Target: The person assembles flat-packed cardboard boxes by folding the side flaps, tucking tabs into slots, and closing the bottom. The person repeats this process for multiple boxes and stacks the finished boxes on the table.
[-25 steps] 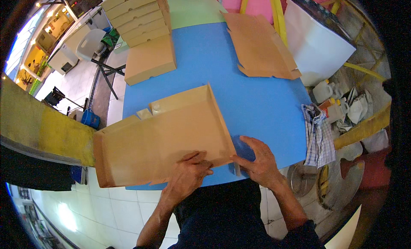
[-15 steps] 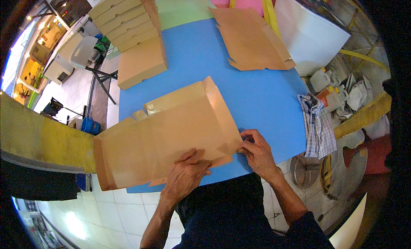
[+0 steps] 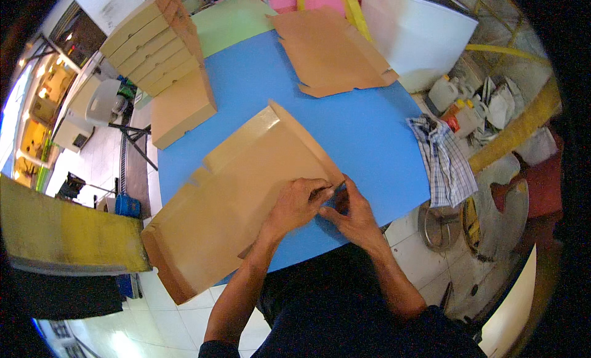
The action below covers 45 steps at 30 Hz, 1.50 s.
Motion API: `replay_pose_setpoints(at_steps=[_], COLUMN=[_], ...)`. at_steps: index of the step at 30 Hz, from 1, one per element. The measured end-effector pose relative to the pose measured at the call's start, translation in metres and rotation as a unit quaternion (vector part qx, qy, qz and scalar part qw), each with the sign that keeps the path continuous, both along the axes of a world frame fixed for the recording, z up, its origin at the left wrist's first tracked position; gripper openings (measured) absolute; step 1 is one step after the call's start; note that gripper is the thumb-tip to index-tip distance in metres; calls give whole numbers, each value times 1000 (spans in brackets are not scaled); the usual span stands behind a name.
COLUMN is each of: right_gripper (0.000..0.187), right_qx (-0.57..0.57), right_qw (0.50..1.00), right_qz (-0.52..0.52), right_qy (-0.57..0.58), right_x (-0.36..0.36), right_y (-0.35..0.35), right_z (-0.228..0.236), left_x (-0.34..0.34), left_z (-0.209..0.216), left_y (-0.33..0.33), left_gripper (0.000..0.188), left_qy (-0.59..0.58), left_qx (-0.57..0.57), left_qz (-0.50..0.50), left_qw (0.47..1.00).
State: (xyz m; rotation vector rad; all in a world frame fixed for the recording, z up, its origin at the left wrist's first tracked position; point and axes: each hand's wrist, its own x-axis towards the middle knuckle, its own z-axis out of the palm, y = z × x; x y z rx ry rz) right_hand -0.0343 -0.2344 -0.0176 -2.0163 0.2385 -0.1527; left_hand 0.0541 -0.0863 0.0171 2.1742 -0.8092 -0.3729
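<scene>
A partly folded brown cardboard box [image 3: 240, 179] lies slantwise on the blue tabletop, its far and right edges raised as low walls. At its near right corner my left hand [image 3: 298, 204] pinches the cardboard between thumb and curled fingers. My right hand [image 3: 357, 219] meets it there from the right, fingers bent around the corner's edge, its thumb lower down near the left fingertips. The small corner flap between the hands is mostly hidden by my fingers. The box's left end sticks out past the table edge.
Folded boxes [image 3: 184, 109] are stacked at the far left of the blue table [image 3: 246, 75]. A flat cardboard blank [image 3: 332, 53] lies at the far right. A checked cloth [image 3: 440, 161] hangs over the right edge; plastic jugs [image 3: 443, 93] stand beyond. A yellow beam [image 3: 74, 235] is at left.
My left hand has moved from the near edge up and right to the corner beside my right hand. The box has turned, its left end swinging nearer me. The view has shifted too.
</scene>
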Motion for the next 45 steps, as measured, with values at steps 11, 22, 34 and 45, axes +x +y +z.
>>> replay_pose_setpoints(at_steps=[11, 22, 34, 45], right_gripper=[45, 46, 49, 48], right_qx=[374, 460, 366, 220], right_qw=[916, 856, 916, 970], right_qz=[-145, -236, -161, -103], right_qy=[14, -4, 12, 10], right_x=[1, 6, 14, 22], right_y=[3, 12, -8, -47], right_z=[1, -3, -1, 4], left_x=[61, 51, 47, 37], left_z=[-6, -10, -21, -10], left_y=[-28, -30, -21, -30], left_gripper=[19, 14, 11, 19], left_qy=[278, 193, 333, 167], left_qx=[-44, -13, -148, 7], left_qz=[-151, -96, -18, -63], left_qw=[948, 976, 931, 984])
